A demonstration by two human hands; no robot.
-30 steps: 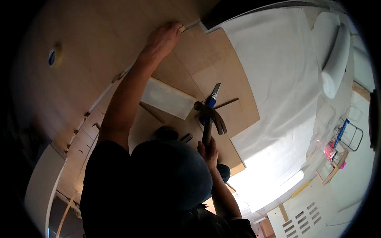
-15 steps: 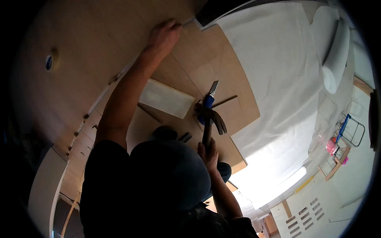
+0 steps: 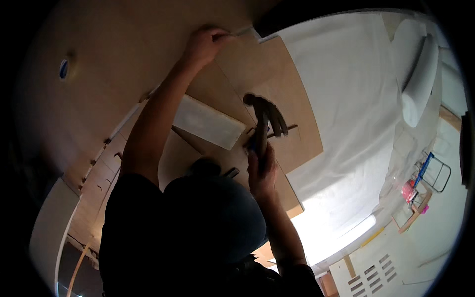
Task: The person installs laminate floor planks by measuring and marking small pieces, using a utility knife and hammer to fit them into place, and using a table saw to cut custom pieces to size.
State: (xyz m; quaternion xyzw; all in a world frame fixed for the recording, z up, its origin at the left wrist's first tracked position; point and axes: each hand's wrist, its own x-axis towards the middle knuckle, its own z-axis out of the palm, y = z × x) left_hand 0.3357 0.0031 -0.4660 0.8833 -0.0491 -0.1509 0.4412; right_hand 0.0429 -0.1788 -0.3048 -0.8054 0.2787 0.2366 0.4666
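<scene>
My right hand (image 3: 262,173) is wrapped round the handle of a claw hammer (image 3: 267,114), whose dark head points away from me over the brown board. Further off to the left, my left arm stretches out. At its end my left hand (image 3: 205,45) has thumb and finger pressed together at the edge of the large wooden panel (image 3: 114,59). Whatever lies between those fingertips is too small to make out. Under the hammer, a blue-handled utility knife (image 3: 253,144) lies mostly hidden. A pale rectangular piece (image 3: 210,121) rests on the board between my arms.
A roll of tape (image 3: 64,69) sits on the panel at the left. White sheeting (image 3: 346,99) covers the floor to the right, with a white roll (image 3: 419,84) beyond it. A blue-and-black metal frame (image 3: 435,172) and a slotted white board (image 3: 371,277) are at the far right.
My right hand has raised the hammer away from me, and its head now covers more of the knife. My left hand stays at the panel edge, with its fingertips shifted slightly right.
</scene>
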